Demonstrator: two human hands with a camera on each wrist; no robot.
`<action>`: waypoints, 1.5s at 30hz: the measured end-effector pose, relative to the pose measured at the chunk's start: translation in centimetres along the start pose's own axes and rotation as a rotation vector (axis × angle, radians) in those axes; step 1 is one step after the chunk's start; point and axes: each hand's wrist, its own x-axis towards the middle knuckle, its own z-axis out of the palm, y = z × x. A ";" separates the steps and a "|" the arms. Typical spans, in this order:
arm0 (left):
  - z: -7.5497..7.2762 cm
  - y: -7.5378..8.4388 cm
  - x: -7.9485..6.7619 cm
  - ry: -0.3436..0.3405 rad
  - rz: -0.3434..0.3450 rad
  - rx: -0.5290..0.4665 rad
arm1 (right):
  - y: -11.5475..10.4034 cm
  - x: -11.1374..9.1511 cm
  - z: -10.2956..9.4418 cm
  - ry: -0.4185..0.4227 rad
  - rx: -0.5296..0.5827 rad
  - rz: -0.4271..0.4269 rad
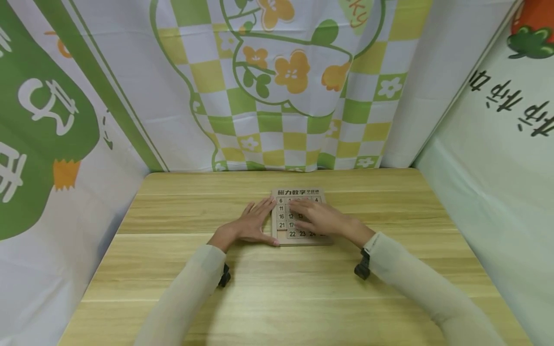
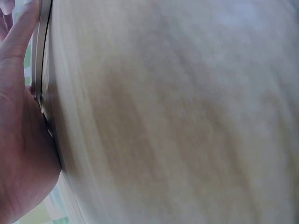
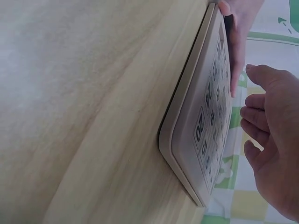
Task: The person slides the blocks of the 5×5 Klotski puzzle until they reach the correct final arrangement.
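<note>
A wooden number sliding puzzle [image 1: 303,242] lies flat on the table, with rows of numbered square tiles in a frame and Chinese lettering along the top. One slot in the bottom-left corner of its grid holds no tile. My left hand [image 1: 253,223] rests at the puzzle's left side, fingers extended near the upper edge and thumb by the lower corner. Over the tiles, my right hand [image 1: 322,218] reaches in from the right with loosely bent fingers and hides several numbers. In the right wrist view, a gap shows between the right hand [image 3: 275,121] and the tiles.
The wood-grain table [image 1: 277,298] stretches around the puzzle on every side. Behind it hangs a checked green and yellow curtain [image 1: 268,129]. Printed cloth walls stand at the left [image 1: 125,211] and right [image 1: 476,168]. A dark device is strapped to each wrist.
</note>
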 end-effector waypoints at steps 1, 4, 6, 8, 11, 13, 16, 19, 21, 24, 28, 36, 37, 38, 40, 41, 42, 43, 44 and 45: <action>0.0 0.0 0.0 -0.002 -0.002 0.003 | 0.1 0.2 0.1 -0.002 0.007 0.001; 0.4 -0.5 0.1 0.011 0.014 -0.016 | 0.3 0.8 0.4 -0.007 0.008 0.000; 0.1 -0.2 0.0 0.007 0.018 -0.016 | 0.3 1.1 0.5 -0.011 0.010 -0.004; 0.0 -0.1 -0.1 0.012 0.025 -0.023 | 0.3 1.5 0.6 -0.021 0.007 0.000; -0.2 0.1 -0.1 0.011 0.022 -0.017 | 0.3 1.9 0.8 -0.038 0.004 0.012; -0.2 0.1 -0.2 0.010 0.025 -0.022 | 0.3 2.1 1.0 -0.055 0.003 0.029; 0.0 -0.1 -0.1 0.014 0.032 -0.033 | 0.4 2.3 1.4 -0.081 0.001 0.048; 0.0 -0.2 -0.1 0.014 0.035 -0.045 | 0.6 2.5 1.6 -0.089 -0.009 0.052; -0.1 -0.1 -0.1 0.008 0.027 -0.046 | 0.6 2.5 1.8 -0.087 -0.019 0.048; 0.5 -0.7 0.2 0.014 0.024 -0.025 | 0.5 2.5 1.8 -0.078 -0.030 0.035; 0.7 -1.0 0.4 0.011 0.017 -0.009 | 0.0 2.1 1.7 -0.082 -0.037 0.025; -0.1 -0.3 0.0 0.015 0.022 -0.044 | -1.2 0.9 1.9 -0.088 -0.022 0.032; -0.1 -0.3 -0.1 0.018 0.025 -0.047 | -1.3 0.8 2.0 -0.085 -0.027 0.032; 0.0 -0.3 0.0 0.017 0.022 -0.043 | -1.3 0.7 2.0 -0.082 -0.026 0.032; 0.1 -0.4 0.1 0.016 0.021 -0.042 | -1.4 0.6 2.1 -0.077 -0.028 0.030; 0.1 -0.4 0.1 0.016 0.019 -0.041 | -1.4 0.5 2.1 -0.074 -0.022 0.028; 0.1 -0.4 0.2 0.012 0.016 -0.038 | -1.5 0.5 2.1 -0.072 -0.016 0.025; 0.2 -0.4 0.2 0.009 0.012 -0.031 | -1.5 0.4 2.0 -0.069 -0.007 0.020; 0.2 -0.4 0.2 0.007 0.011 -0.029 | -1.5 0.3 2.0 -0.064 0.003 0.014; 0.1 -0.3 0.2 0.007 0.013 -0.033 | -1.5 0.2 2.0 -0.060 0.009 0.009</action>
